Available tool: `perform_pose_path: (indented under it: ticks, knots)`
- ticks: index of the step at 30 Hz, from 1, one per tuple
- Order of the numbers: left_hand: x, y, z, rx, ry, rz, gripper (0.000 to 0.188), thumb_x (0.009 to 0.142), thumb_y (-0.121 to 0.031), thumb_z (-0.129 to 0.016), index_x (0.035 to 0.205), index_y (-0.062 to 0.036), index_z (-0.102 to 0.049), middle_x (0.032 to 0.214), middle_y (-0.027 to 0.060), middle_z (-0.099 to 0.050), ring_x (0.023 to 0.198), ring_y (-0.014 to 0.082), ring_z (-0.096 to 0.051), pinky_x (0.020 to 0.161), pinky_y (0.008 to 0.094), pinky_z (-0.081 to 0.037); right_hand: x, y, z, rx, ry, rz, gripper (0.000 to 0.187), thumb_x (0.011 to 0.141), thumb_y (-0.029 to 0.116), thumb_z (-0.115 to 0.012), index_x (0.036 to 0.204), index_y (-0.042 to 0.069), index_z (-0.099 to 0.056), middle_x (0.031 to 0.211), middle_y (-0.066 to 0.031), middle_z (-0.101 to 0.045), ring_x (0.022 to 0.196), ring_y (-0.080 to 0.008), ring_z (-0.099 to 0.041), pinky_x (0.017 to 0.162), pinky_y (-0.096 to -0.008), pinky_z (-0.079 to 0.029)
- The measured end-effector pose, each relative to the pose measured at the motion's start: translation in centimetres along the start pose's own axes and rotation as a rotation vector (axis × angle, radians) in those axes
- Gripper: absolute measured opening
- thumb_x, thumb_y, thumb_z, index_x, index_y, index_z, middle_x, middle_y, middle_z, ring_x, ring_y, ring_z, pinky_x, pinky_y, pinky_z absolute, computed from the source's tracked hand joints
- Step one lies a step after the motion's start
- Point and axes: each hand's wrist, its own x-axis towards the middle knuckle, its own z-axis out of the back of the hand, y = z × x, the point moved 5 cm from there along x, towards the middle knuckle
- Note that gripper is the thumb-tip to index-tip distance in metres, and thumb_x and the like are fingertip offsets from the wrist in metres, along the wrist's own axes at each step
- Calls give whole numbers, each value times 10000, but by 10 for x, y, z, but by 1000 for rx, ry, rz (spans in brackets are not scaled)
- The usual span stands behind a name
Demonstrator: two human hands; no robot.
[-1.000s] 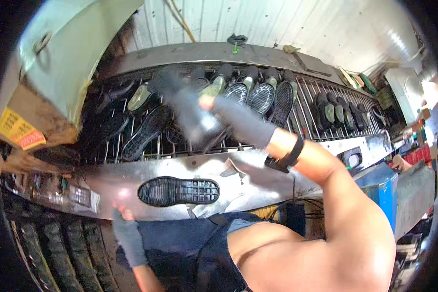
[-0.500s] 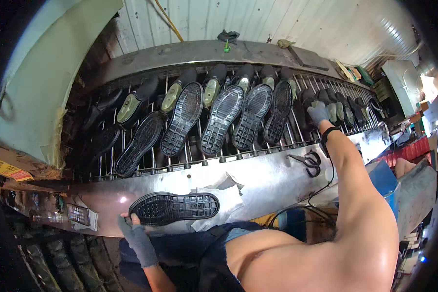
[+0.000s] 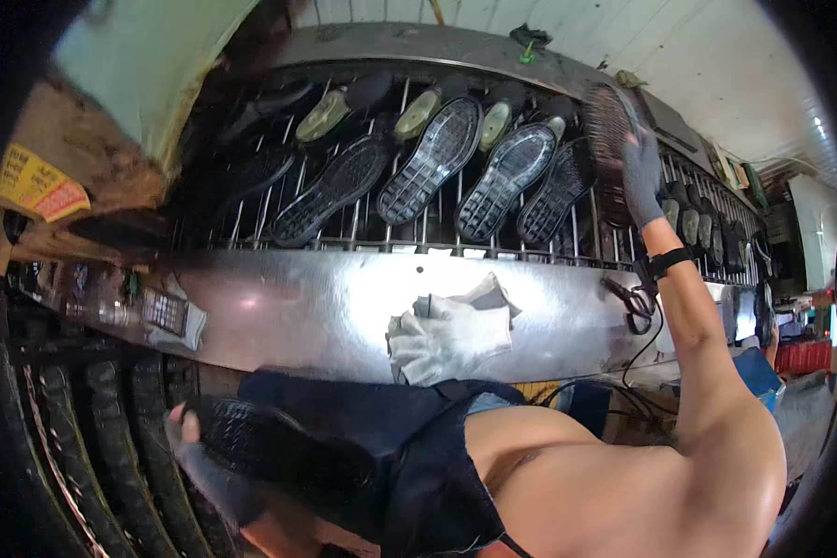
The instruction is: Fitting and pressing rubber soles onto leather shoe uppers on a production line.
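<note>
My left hand (image 3: pixel 205 465), in a grey fingerless glove, grips one end of a black shoe sole (image 3: pixel 284 451) low in front of my body. Out over the roller rack, my gloved right hand (image 3: pixel 642 177) grasps another black sole (image 3: pixel 609 153) by its side, tilted up on edge. A row of soles lies tread up on the rack to its left, among them a shiny black sole (image 3: pixel 507 181). Behind them rest dark shoe uppers with pale green undersides, such as one upper (image 3: pixel 324 116). The fingers of my right hand are partly hidden behind the sole.
White work gloves (image 3: pixel 451 339) lie on the metal ledge (image 3: pixel 307 298) before the rollers (image 3: pixel 428 228). Scissors (image 3: pixel 631 305) with dark handles and a cable are at the right. A phone-like device (image 3: pixel 165 310) sits at the left. Dark racks (image 3: pixel 102 418) stand lower left.
My left hand has brought its sole down off the ledge toward my body. My right hand has come back from the smaller uppers and now holds a sole raised from the row. The view has shifted.
</note>
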Motion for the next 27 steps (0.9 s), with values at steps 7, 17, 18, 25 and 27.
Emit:
perform_pose_path:
  ticks: [7, 17, 18, 25, 27]
  knots:
    - [-12, 69, 13, -102, 270, 176, 425, 1059, -366, -582, 1262, 4, -636, 1112, 146, -720, 980, 248, -701, 885, 367, -588, -211, 190, -169, 431, 1229, 107, 671, 999, 426, -697, 1487, -12, -551, 1422, -153, -631, 1273, -249, -609, 1136, -375, -458]
    - [-70, 136, 12, -164, 227, 246, 614, 975, -302, -705, 1471, 4, -511, 1342, 141, -630, 1173, 257, -623, 1001, 385, -527, 26, -79, -11, -514, -302, 14, 683, 820, 430, -816, 1304, -20, -639, 1191, -256, -677, 1123, -418, -625, 992, -501, -486]
    - [-70, 136, 15, -143, 207, 230, 638, 966, -289, -718, 1489, 2, -498, 1363, 136, -619, 1189, 256, -614, 1011, 386, -520, 40, -132, 3, -476, -223, -191, 765, 818, 522, -827, 1307, -39, -650, 1275, -288, -672, 1160, -429, -637, 1000, -486, -497]
    - [-82, 137, 33, -109, 166, 227, 694, 933, -136, -734, 1552, -1, -453, 1439, 104, -582, 1230, 235, -582, 1048, 370, -483, 36, -270, -2, 234, 483, -867, 874, 902, 497, -789, 1595, 97, -438, 1528, -84, -548, 1296, -288, -566, 1055, -493, -427]
    - [-84, 132, 32, -19, 242, 116, 611, 970, -86, -679, 1535, 13, -467, 1417, 95, -598, 1220, 228, -587, 1062, 351, -469, 65, -258, 7, 285, 445, -839, 845, 919, 524, -763, 1587, 104, -461, 1530, -98, -549, 1310, -277, -559, 1043, -495, -436]
